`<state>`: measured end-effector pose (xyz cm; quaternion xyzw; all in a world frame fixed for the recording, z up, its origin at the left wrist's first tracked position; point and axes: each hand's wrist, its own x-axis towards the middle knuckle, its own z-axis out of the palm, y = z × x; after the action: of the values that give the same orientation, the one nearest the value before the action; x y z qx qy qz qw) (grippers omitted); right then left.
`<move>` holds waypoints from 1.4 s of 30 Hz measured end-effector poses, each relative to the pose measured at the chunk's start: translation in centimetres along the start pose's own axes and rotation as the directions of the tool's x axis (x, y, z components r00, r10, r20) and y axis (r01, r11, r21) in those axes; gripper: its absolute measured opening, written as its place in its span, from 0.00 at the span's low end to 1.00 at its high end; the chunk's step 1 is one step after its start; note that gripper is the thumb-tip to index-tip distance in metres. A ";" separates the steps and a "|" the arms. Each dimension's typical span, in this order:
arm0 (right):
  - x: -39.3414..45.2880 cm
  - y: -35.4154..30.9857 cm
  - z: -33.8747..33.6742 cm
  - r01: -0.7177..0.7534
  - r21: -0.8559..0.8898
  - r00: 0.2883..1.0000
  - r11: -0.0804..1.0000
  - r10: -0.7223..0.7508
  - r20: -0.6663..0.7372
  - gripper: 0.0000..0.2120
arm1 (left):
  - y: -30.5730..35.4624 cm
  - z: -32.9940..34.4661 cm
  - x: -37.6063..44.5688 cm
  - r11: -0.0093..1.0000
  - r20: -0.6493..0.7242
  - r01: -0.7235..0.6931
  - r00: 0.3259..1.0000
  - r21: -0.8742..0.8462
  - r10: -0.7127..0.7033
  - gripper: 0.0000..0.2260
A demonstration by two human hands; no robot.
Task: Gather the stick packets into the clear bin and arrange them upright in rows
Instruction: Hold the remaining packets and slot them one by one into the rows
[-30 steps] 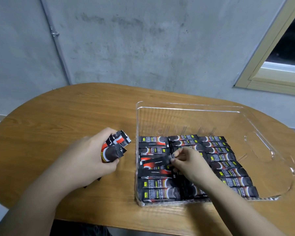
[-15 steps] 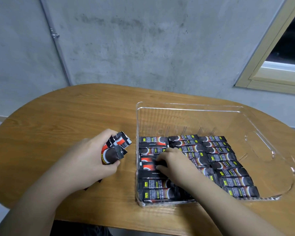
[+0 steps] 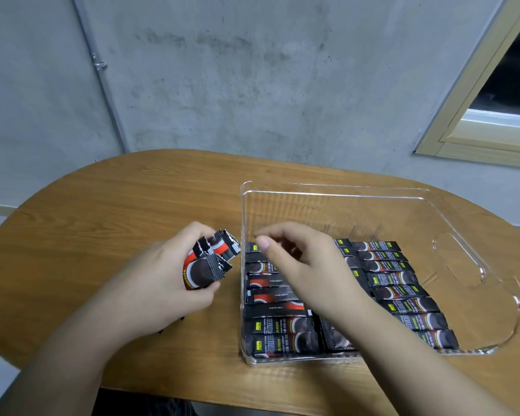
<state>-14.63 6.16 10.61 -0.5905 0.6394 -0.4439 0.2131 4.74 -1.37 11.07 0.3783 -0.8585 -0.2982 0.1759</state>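
1. The left hand [image 3: 162, 283] wraps round a bunch of packets [image 3: 211, 262], so only their top ends stick out. You cannot count them.
2. The right hand [image 3: 306, 265] and its arm cover most of the middle row of packets in the bin [image 3: 409, 298].
3. Whether the right fingertips [image 3: 263, 243] pinch anything is too hard to tell.
4. The small writing on the packets is too tiny to read.
5. Both arms run off the bottom edge.
6. The window [image 3: 499, 94] is cut off at the right edge.
7. The clear bin [image 3: 327, 193] is see-through, so its near wall is hard to make out.
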 end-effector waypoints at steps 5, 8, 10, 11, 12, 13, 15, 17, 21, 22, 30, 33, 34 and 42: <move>0.6 -1.2 1.1 -0.068 0.161 0.991 0.985 0.047 0.127 0.07 | 0.5 0.1 0.2 0.998 0.012 -0.048 0.999 0.050 0.048 0.19; 0.6 -1.5 1.1 -0.086 0.227 0.993 0.970 0.064 0.100 0.08 | 0.6 0.2 0.3 0.996 0.001 -0.065 0.998 0.062 0.065 0.20; 0.8 -1.2 0.7 -0.102 0.268 0.993 0.958 0.114 -0.031 0.09 | 0.5 0.2 0.4 0.995 -0.011 -0.044 0.999 0.087 0.045 0.20; 0.9 -0.7 0.1 -0.112 0.302 0.981 0.947 0.153 -0.116 0.10 | 0.3 0.1 0.5 0.994 -0.020 -0.023 0.999 0.103 0.026 0.19; 1.1 -0.1 -0.6 -0.118 0.330 0.963 0.936 0.190 -0.194 0.10 | 0.1 0.1 0.5 0.993 -0.031 -0.002 0.999 0.118 0.006 0.18; 1.1 0.7 -1.5 -0.130 0.338 0.942 0.932 0.223 -0.251 0.10 | -0.2 0.0 0.5 0.992 -0.040 0.017 0.999 0.124 -0.012 0.17; 0.8 2.8 -2.9 -0.210 0.297 0.907 0.931 0.299 -0.296 0.10 | -0.7 -0.1 0.4 0.992 -0.040 0.042 0.998 0.117 -0.038 0.17; 0.1 5.0 -3.3 -0.332 0.250 0.874 0.910 0.396 -0.281 0.10 | -0.8 0.0 0.3 0.993 -0.037 0.050 0.998 0.105 -0.046 0.17; -0.5 8.1 -2.2 -0.478 0.149 0.834 0.866 0.500 -0.234 0.11 | -0.7 0.4 0.5 0.995 -0.016 0.050 0.999 0.083 -0.049 0.17; -0.4 8.3 -1.9 -0.487 0.111 0.834 0.866 0.499 -0.236 0.10 | -0.7 0.4 0.5 0.996 -0.007 0.047 0.999 0.078 -0.047 0.17; 0.7 8.6 0.0 -0.505 -0.008 0.834 0.863 0.485 -0.263 0.07 | -0.7 0.2 0.3 0.998 0.003 0.029 1.000 0.063 -0.030 0.18; 1.0 8.8 0.2 -0.520 -0.011 0.823 0.854 0.497 -0.275 0.06 | -0.8 0.3 0.2 0.998 -0.003 0.030 1.000 0.063 -0.030 0.18; 1.0 9.0 0.1 -0.525 -0.011 0.819 0.851 0.501 -0.281 0.06 | -0.8 0.3 0.2 0.998 -0.003 0.029 1.000 0.061 -0.029 0.18; 1.2 9.7 -0.3 -0.545 0.022 0.786 0.838 0.520 -0.335 0.07 | -0.8 0.3 0.2 0.999 0.002 0.020 1.000 0.048 -0.021 0.19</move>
<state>-20.60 4.21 3.17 -0.3117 0.8224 -0.4329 0.1977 4.89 -1.84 10.40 0.3909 -0.8617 -0.2797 0.1627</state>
